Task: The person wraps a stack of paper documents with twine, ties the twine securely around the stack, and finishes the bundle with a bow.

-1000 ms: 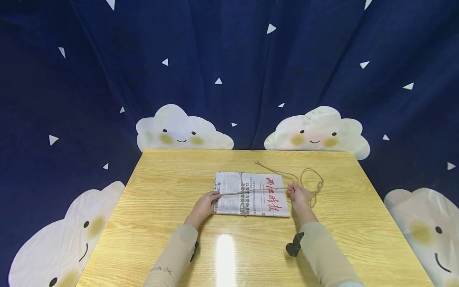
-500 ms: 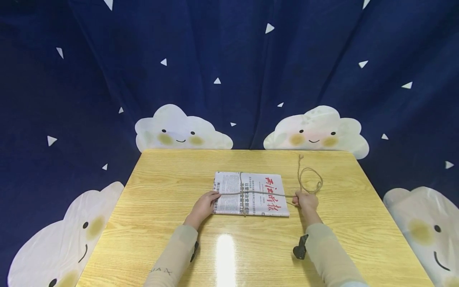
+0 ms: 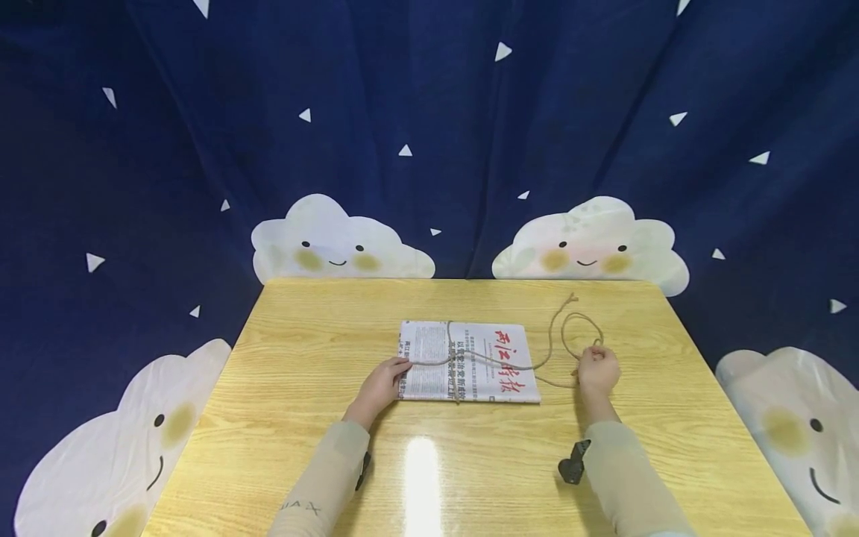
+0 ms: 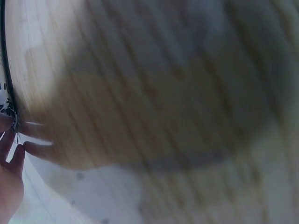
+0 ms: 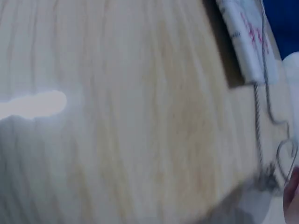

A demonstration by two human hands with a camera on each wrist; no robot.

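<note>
A folded newspaper (image 3: 423,380) with red and black print lies on the table, wrapped by a thin brown rope (image 3: 496,363) crossing it both ways. My left hand (image 3: 384,384) is at the paper's left edge, its fingertips pinching the rope there. In the left wrist view the left hand's fingers (image 4: 16,161) show at the frame's edge beside the paper. Right of the paper, my right hand (image 3: 599,371) holds the looped part of the rope with curled fingers. Only a little of the right hand (image 5: 292,198) shows in the right wrist view, next to the rope loop (image 5: 280,156).
The light wooden table (image 3: 322,313) carries the paper and rope. A loose rope end (image 3: 572,298) curves up beyond the paper's right side. Behind the table hangs a dark blue curtain (image 3: 376,89) with white triangles and cloud shapes.
My right hand has let go of the rope strand over the paper and moved right to the looped part. That strand now lies slack in a curve. The left hand has stayed put.
</note>
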